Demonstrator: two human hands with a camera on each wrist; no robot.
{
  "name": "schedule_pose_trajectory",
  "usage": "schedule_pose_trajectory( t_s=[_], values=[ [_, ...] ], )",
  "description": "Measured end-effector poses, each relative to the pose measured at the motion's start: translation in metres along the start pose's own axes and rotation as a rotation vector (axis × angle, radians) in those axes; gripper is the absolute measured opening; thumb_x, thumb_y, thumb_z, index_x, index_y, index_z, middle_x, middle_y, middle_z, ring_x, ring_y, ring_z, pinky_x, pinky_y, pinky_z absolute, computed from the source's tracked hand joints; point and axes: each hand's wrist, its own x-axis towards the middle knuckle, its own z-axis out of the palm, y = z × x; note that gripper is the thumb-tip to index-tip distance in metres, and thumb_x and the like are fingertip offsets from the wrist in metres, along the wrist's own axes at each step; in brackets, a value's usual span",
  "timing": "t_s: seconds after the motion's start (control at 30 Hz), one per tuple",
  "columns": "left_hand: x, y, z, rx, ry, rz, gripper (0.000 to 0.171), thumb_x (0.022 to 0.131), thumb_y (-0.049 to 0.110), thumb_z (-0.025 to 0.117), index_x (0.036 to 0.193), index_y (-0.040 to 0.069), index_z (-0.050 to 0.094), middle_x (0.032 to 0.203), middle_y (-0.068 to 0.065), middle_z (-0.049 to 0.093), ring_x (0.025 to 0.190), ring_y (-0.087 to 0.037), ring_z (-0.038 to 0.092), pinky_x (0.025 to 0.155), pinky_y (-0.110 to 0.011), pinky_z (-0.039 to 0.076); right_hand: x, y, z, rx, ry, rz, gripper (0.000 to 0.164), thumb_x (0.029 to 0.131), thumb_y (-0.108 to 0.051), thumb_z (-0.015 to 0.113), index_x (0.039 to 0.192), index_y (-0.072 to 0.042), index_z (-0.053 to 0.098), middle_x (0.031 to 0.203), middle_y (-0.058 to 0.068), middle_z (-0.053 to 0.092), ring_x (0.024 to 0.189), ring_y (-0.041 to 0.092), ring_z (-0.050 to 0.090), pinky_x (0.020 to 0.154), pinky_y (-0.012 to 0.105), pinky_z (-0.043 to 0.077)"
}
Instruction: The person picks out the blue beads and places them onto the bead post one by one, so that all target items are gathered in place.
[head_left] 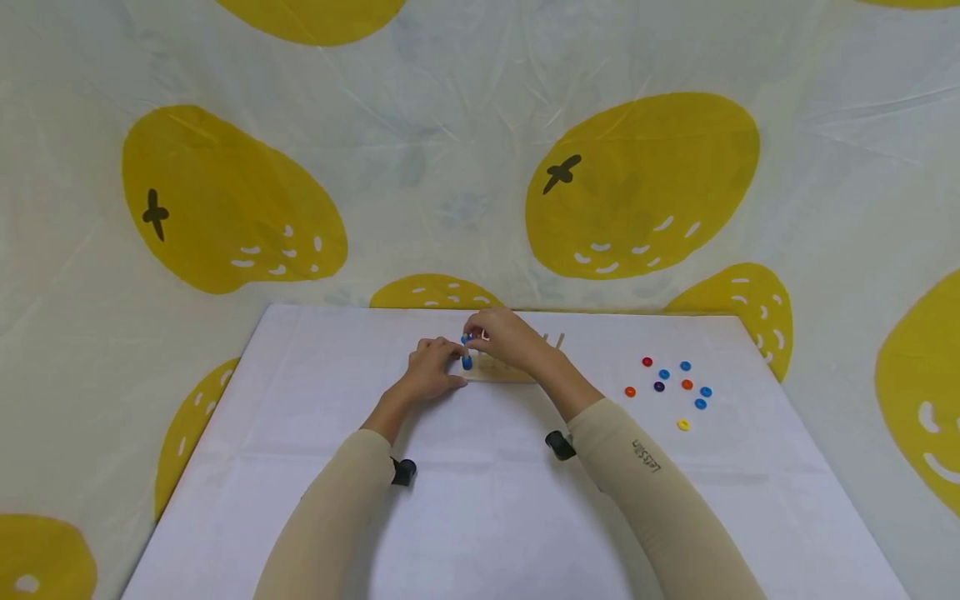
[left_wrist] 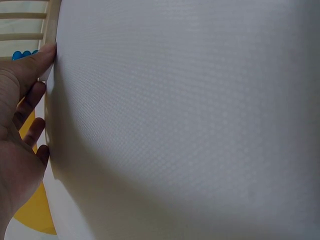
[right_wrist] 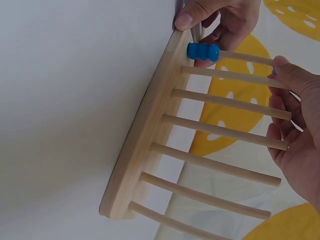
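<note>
A wooden peg board (right_wrist: 146, 130) stands on the table with a row of several thin upright pegs. My left hand (head_left: 433, 371) grips its left end, thumb on the front edge and fingers behind. Several blue beads (right_wrist: 203, 51) are stacked at the foot of the end peg, close beside the left thumb. At the top of that same peg, my right hand (head_left: 506, 337) pinches another blue bead (head_left: 466, 338) between thumb and fingers. Most of this bead is hidden by the fingertips in the right wrist view. The other pegs (right_wrist: 225, 102) carry no beads.
Loose beads lie scattered on the white table (head_left: 480, 517) to the right, among them a red bead (head_left: 647, 362), a yellow bead (head_left: 683, 425), a dark purple bead (head_left: 659, 387) and several blue and orange ones. Behind the table hangs a patterned cloth (head_left: 435, 183).
</note>
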Motion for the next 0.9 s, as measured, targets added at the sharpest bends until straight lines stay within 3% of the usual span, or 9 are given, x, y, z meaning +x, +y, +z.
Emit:
schedule_pose_trajectory(
  t_s=[0.2,0.47,0.9],
  values=[
    [-0.0013,0.002,-0.0008,-0.004,0.009,0.001,0.05,0.086,0.031,0.086,0.13,0.017,0.068,0.129,-0.005,0.062,0.14,-0.035,0.038,0.111,-0.06,0.031,-0.0012,-0.0007,-0.0023,-0.018,-0.009,0.026,0.016,0.096,-0.016,0.075,0.108,-0.007,0.076,0.1,0.004,0.075,0.094,0.019,0.067,0.089,0.035,0.056],
    [-0.0016,0.0012,-0.0003,-0.01,0.01,0.008,0.038,0.086,0.03,0.086,0.12,0.02,0.07,0.128,-0.004,0.062,0.138,-0.035,0.039,0.11,-0.06,0.032,-0.0015,0.0003,-0.0029,-0.023,-0.016,0.023,0.013,0.097,-0.017,0.074,0.106,-0.008,0.077,0.099,0.003,0.076,0.093,0.018,0.067,0.089,0.034,0.056],
    [-0.0019,0.0035,-0.0014,0.004,0.015,0.006,0.052,0.086,0.029,0.085,0.132,0.014,0.066,0.13,-0.005,0.062,0.138,-0.035,0.04,0.111,-0.059,0.032,-0.0015,0.0,-0.0038,-0.027,0.006,0.031,0.011,0.095,-0.016,0.075,0.104,-0.009,0.077,0.097,0.004,0.075,0.092,0.019,0.067,0.086,0.034,0.056]
  ],
)
